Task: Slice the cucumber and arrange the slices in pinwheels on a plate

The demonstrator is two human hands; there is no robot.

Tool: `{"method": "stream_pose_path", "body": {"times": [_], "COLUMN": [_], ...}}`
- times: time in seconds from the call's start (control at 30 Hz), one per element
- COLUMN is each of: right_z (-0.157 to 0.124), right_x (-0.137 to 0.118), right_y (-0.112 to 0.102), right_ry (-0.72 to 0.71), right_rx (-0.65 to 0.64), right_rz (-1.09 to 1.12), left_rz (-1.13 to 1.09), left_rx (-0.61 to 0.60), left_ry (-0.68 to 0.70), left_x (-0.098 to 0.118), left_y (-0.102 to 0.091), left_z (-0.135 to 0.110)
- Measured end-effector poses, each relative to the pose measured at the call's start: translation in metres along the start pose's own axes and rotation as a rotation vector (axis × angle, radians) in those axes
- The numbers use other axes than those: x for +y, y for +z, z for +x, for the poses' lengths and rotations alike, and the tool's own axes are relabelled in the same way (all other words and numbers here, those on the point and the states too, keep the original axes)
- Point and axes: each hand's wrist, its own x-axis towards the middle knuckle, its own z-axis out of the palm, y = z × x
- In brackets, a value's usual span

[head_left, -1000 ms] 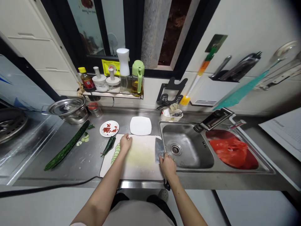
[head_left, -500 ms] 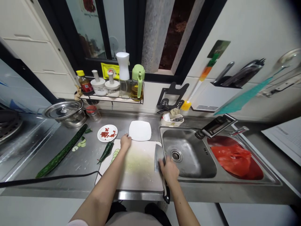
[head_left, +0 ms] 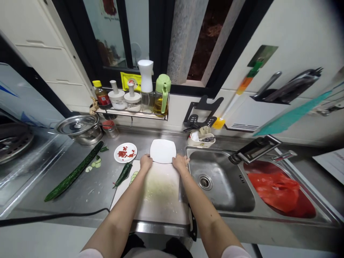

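Note:
Both of my hands are at the near edge of a square white plate (head_left: 162, 149) that lies just beyond the white cutting board (head_left: 158, 193). My left hand (head_left: 146, 161) grips the plate's near left corner. My right hand (head_left: 180, 162) grips its near right corner. Cucumber slices (head_left: 133, 176) lie in a row on the board's left side, beside my left forearm. The cleaver lies along the board's right edge, mostly hidden under my right forearm, with its black handle (head_left: 192, 227) sticking out over the counter's front.
A green chili (head_left: 123, 174), a small plate of red chili bits (head_left: 125, 152), a long cucumber (head_left: 73, 173) and a lidded pot (head_left: 79, 128) lie to the left. The sink (head_left: 215, 179) with a red bag (head_left: 276, 191) is on the right. A black cable (head_left: 53, 216) runs along the counter front.
My right hand has let go of the cleaver and moved up to the white plate's right corner. My left hand has shifted from the board's top to the plate's left corner.

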Motion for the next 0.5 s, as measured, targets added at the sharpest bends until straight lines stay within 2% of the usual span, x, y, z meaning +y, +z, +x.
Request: {"method": "stream_pose_path", "body": {"times": [0.1, 0.3, 0.5], "right_z": [0.005, 0.007, -0.017], "right_x": [-0.001, 0.001, 0.011], "right_y": [0.003, 0.001, -0.006], "right_ry": [0.057, 0.07, 0.066], "right_rx": [-0.061, -0.074, -0.047], "right_rz": [0.04, 0.085, 0.186], "left_rz": [-0.001, -0.014, -0.116], "left_rx": [-0.002, -0.028, -0.004], "left_ry": [-0.018, -0.027, 0.013], "left_x": [0.002, 0.005, -0.003], "left_y": [-0.002, -0.01, -0.023], "left_z": [0.002, -0.003, -0.031]}}
